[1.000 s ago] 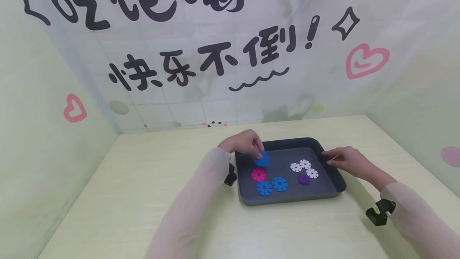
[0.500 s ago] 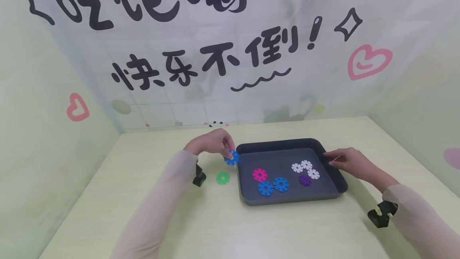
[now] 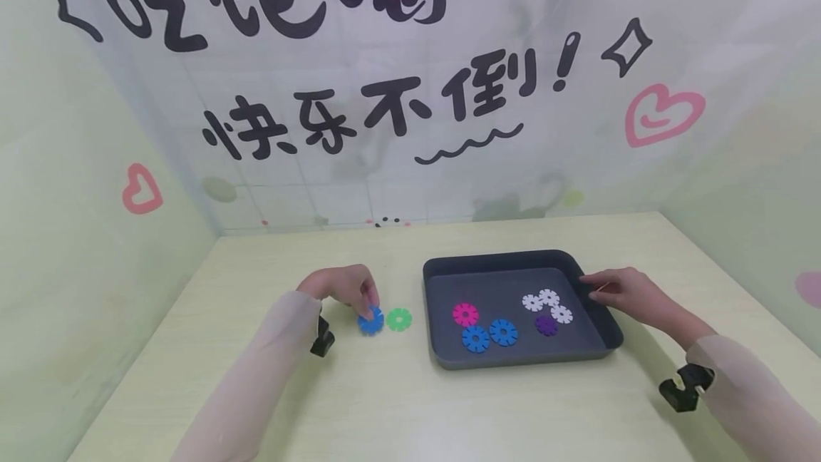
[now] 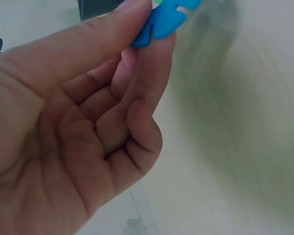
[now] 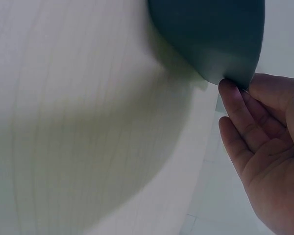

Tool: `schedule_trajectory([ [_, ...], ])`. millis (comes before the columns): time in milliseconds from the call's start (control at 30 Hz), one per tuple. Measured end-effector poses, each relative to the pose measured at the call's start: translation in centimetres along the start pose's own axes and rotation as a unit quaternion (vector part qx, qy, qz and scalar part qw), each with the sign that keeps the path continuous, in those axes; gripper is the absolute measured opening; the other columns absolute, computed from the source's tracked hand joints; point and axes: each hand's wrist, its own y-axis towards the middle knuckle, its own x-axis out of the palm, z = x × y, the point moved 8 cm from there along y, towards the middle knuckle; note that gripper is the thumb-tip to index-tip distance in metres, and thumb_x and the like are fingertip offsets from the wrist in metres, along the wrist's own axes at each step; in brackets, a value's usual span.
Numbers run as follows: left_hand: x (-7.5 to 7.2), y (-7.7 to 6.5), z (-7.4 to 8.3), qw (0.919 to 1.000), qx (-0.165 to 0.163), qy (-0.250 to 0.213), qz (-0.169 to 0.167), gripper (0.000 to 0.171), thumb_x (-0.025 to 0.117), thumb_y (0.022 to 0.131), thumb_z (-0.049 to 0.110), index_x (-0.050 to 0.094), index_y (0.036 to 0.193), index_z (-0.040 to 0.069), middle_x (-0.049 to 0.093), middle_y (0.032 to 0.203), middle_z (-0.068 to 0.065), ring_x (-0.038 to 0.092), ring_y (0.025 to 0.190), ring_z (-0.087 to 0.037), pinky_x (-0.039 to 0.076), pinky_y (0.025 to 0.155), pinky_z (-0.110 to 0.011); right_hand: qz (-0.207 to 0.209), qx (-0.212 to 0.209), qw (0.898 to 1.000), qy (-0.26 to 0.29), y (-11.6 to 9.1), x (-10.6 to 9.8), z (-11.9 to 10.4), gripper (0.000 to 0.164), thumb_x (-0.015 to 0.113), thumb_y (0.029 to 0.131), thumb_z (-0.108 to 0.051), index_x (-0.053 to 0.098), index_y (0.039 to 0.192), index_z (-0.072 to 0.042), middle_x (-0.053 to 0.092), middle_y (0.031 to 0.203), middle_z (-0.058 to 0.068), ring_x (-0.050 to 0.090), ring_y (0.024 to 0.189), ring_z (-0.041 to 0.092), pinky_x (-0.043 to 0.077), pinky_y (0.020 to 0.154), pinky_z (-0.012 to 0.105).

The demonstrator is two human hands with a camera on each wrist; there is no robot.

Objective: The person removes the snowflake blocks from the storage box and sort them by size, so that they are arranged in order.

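My left hand (image 3: pixel 346 287) pinches a blue notched disc (image 3: pixel 371 321) between thumb and fingers, low over the table left of the tray. In the left wrist view the same blue disc (image 4: pixel 169 20) shows at the fingertips. Right beside it a green notched disc (image 3: pixel 399 319) lies on the table. My right hand (image 3: pixel 622 289) grips the right rim of the dark grey tray (image 3: pixel 526 359); the right wrist view shows thumb and fingers pinching the tray's edge (image 5: pixel 210 44). Inside the tray are a pink disc (image 3: pixel 465 314), two blue discs (image 3: pixel 503 332), a purple disc (image 3: pixel 546 325) and several white discs (image 3: pixel 548 297).
The pale wooden table (image 3: pixel 410 412) carries everything. A printed wall panel (image 3: pixel 321 191) stands behind it, with further panels at left and right. Each wrist wears a black camera mount, such as the right mount (image 3: pixel 686 387).
My left hand has carried the blue disc out of the tray, leftward and down to beside the green disc, which it had been hiding. The right hand keeps its grip on the rim.
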Motion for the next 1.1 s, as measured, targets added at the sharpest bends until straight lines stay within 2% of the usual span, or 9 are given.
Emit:
schedule_trajectory([
  [367, 0.5, 0.5, -1.6, 0.9991, 0.024, -0.007, 0.033, 0.015, 0.074, 0.074, 0.004, 0.066, 0.087, 0.006, 0.059, 0.076, -0.002, 0.051, 0.070, -0.015, 0.041, 0.067, -0.028, 0.000, 0.000, 1.000, 0.004, 0.0, 0.1, 0.1, 0.030, 0.065, 0.079, 0.002, 0.059, 0.107, 0.014, 0.063, 0.098, 0.026, 0.065, 0.076, 0.022, 0.050, 0.063, 0.025],
  [867, 0.7, 0.3, -1.9, 0.9988, 0.015, -0.006, 0.047, 0.014, 0.075, 0.074, 0.006, 0.067, 0.086, 0.008, 0.057, 0.075, -0.001, 0.049, 0.070, -0.014, 0.040, 0.070, -0.028, 0.002, -0.001, 1.000, 0.003, 0.0, 0.3, 0.3, 0.030, 0.065, 0.080, 0.001, 0.059, 0.107, 0.014, 0.063, 0.098, 0.026, 0.065, 0.075, 0.023, 0.050, 0.062, 0.026],
  [1100, 0.6, 0.5, -2.0, 0.9988, 0.000, -0.004, 0.049, 0.012, 0.074, 0.076, 0.009, 0.067, 0.086, 0.011, 0.058, 0.076, -0.002, 0.050, 0.072, -0.015, 0.039, 0.072, -0.030, 0.004, 0.003, 1.000, 0.001, 0.0, 0.1, 0.4, 0.031, 0.065, 0.079, 0.002, 0.059, 0.107, 0.013, 0.063, 0.099, 0.026, 0.065, 0.076, 0.024, 0.050, 0.063, 0.026],
])
